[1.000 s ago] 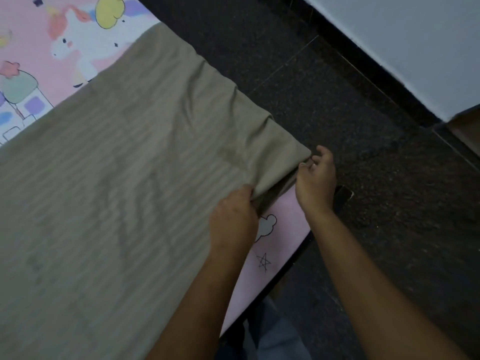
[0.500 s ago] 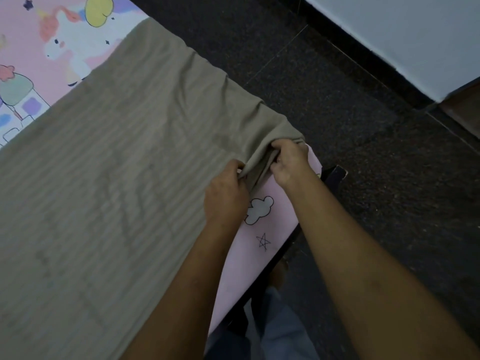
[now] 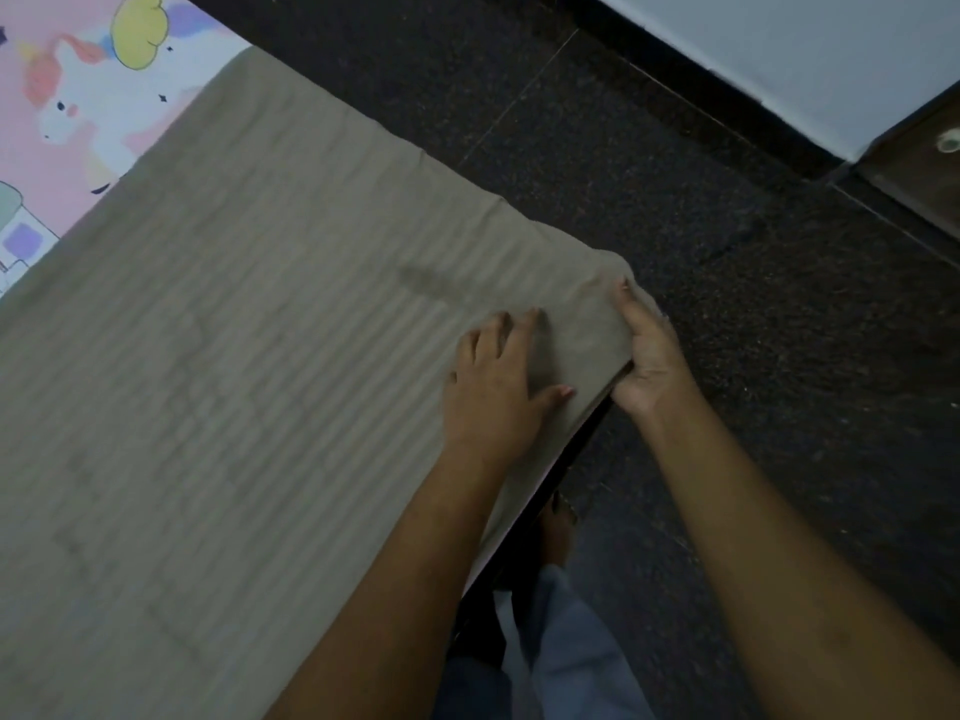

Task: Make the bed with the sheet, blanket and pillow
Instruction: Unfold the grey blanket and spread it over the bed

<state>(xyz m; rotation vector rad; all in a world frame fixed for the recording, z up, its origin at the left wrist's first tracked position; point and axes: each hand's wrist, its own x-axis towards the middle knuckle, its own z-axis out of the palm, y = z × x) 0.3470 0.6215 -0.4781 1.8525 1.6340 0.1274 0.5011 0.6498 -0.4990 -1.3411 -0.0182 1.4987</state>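
A grey-beige striped blanket lies spread over the bed and covers its near right corner. At the upper left the pink sheet with a unicorn print shows from under it. My left hand rests flat on the blanket near the corner, fingers apart. My right hand cups the blanket's corner at the bed's edge, thumb on top and fingers hidden under the fabric. No pillow is in view.
Dark speckled floor tiles run along the right of the bed. A pale wall and a brown wooden piece stand at the upper right. My foot and blue trouser leg are beside the bed's edge.
The blanket's corner has been pulled down over the pink sheet's near corner, which no longer shows. My left hand went from pinching the fabric to lying flat on it.
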